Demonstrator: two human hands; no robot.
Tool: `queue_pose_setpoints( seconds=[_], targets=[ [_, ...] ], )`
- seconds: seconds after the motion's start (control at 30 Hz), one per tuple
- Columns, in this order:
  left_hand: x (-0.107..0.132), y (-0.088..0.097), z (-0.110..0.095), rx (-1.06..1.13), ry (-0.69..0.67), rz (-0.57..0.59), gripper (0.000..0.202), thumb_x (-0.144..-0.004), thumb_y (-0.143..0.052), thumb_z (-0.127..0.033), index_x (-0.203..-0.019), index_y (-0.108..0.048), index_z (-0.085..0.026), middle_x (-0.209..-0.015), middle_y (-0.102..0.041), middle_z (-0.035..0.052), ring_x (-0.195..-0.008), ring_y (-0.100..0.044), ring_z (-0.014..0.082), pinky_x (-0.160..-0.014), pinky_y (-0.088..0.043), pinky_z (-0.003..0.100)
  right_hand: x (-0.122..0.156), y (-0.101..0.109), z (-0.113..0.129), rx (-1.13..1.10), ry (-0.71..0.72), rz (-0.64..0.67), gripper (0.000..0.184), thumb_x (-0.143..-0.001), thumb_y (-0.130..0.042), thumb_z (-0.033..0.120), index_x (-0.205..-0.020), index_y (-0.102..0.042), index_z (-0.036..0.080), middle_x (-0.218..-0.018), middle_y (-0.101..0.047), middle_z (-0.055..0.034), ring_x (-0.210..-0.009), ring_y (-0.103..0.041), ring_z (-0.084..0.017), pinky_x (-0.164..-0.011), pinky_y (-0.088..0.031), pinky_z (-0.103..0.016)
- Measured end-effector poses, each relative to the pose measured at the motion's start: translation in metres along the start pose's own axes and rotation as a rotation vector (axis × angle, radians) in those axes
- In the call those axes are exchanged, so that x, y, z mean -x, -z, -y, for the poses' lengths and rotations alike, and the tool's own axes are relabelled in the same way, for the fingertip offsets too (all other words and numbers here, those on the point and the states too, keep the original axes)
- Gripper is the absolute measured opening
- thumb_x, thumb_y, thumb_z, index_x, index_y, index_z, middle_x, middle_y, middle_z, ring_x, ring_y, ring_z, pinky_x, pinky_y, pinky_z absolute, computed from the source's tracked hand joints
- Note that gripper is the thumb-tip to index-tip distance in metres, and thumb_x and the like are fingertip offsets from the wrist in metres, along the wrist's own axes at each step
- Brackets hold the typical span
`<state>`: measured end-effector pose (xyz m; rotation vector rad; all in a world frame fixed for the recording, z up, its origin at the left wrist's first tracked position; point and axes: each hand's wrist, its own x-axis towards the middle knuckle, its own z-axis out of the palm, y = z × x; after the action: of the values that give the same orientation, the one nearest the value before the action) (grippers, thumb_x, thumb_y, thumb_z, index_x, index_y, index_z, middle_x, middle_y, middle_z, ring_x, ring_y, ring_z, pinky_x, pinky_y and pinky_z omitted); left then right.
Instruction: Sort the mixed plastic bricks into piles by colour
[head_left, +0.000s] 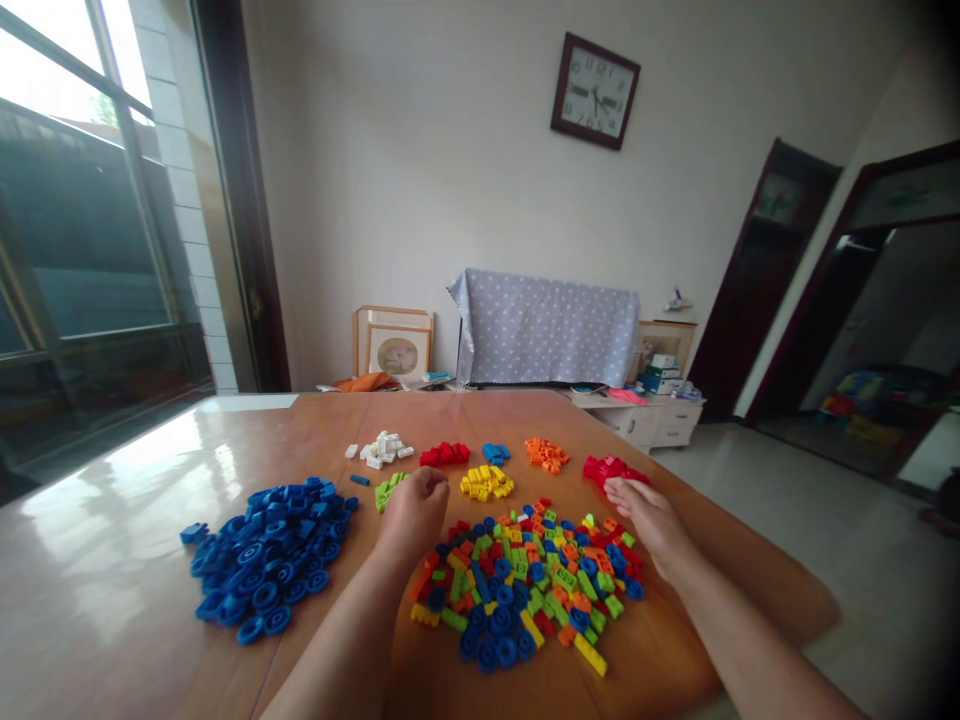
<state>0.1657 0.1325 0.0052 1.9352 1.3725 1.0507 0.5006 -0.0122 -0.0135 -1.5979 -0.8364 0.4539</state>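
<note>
My left hand (420,503) is closed, its fingers curled together beside a small pile of light green bricks (390,490). Whatever it may hold is hidden. On the right, my right hand (651,515) has its fingers stretched out at the near edge of a pile of red wheel-like pieces (606,468); no piece shows in it. Between my forearms lies a large mixed heap of toy building bricks (559,575) in green, orange, yellow, red and blue. Yellow bricks (487,483) form a small pile just right of my left hand.
A big heap of blue pieces (262,550) covers the left of the wooden table (330,670). Farther back are piles of white bricks (385,449), red bricks (445,455), blue bricks (496,454) and orange bricks (547,455). One dark blue piece (360,480) lies alone.
</note>
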Motion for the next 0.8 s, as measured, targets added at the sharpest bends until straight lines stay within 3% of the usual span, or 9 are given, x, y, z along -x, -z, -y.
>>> queue_pose_setpoints(
  seconds=[0.13,0.27,0.4,0.57,0.67,0.8],
  targets=[
    [0.000,-0.001,0.001,-0.018,-0.006,0.027,0.020,-0.081,-0.053,-0.028,-0.086,-0.070,-0.018,-0.074,-0.069,0.0016,-0.069,-0.060,0.0152,-0.060,-0.035,0.023,-0.005,-0.013,-0.014,-0.053,-0.024,0.062,0.055,-0.080,-0.060,0.061,-0.112,-0.070,0.018,-0.125,-0.069,-0.0138,-0.120,-0.062,-0.028,-0.103,-0.047,-0.040],
    [0.000,-0.001,0.001,-0.029,-0.026,0.031,0.019,-0.081,-0.053,-0.027,-0.084,-0.069,-0.018,-0.075,-0.069,0.0014,-0.070,-0.060,0.0154,-0.060,-0.035,0.023,-0.007,-0.026,-0.017,0.044,0.061,0.145,0.051,-0.084,-0.056,0.063,-0.108,-0.070,0.020,-0.115,-0.073,-0.0096,-0.116,-0.063,-0.028,-0.103,-0.046,-0.040],
    [0.003,0.001,-0.002,-0.052,-0.040,0.041,0.019,-0.081,-0.053,-0.027,-0.085,-0.069,-0.018,-0.074,-0.068,0.0011,-0.069,-0.059,0.0154,-0.061,-0.035,0.023,0.000,-0.035,-0.004,0.133,0.171,0.264,0.048,-0.088,-0.051,0.062,-0.100,-0.070,0.020,-0.100,-0.074,-0.0067,-0.105,-0.066,-0.028,-0.097,-0.048,-0.040],
    [0.003,0.000,-0.001,-0.057,-0.061,0.045,0.019,-0.082,-0.053,-0.028,-0.084,-0.068,-0.018,-0.075,-0.068,0.0008,-0.072,-0.060,0.0154,-0.063,-0.036,0.023,0.005,-0.037,0.017,0.118,0.191,0.377,0.046,-0.089,-0.052,0.061,-0.098,-0.071,0.020,-0.103,-0.074,-0.0076,-0.109,-0.064,-0.028,-0.101,-0.046,-0.040],
    [0.001,-0.002,0.004,-0.060,-0.080,0.033,0.018,-0.082,-0.054,-0.028,-0.084,-0.068,-0.018,-0.074,-0.067,0.0004,-0.070,-0.059,0.0148,-0.062,-0.035,0.023,-0.004,-0.034,0.027,0.031,0.138,0.341,0.046,-0.086,-0.057,0.061,-0.099,-0.073,0.020,-0.106,-0.074,-0.0101,-0.110,-0.065,-0.028,-0.098,-0.048,-0.041],
    [-0.001,-0.004,0.008,-0.081,-0.078,0.033,0.017,-0.081,-0.054,-0.026,-0.085,-0.069,-0.018,-0.074,-0.067,0.0008,-0.070,-0.058,0.0147,-0.061,-0.034,0.023,-0.027,-0.038,0.047,-0.074,0.033,0.286,0.047,-0.086,-0.057,0.061,-0.099,-0.072,0.018,-0.096,-0.075,-0.0126,-0.094,-0.070,-0.025,-0.083,-0.054,-0.037]
  ],
)
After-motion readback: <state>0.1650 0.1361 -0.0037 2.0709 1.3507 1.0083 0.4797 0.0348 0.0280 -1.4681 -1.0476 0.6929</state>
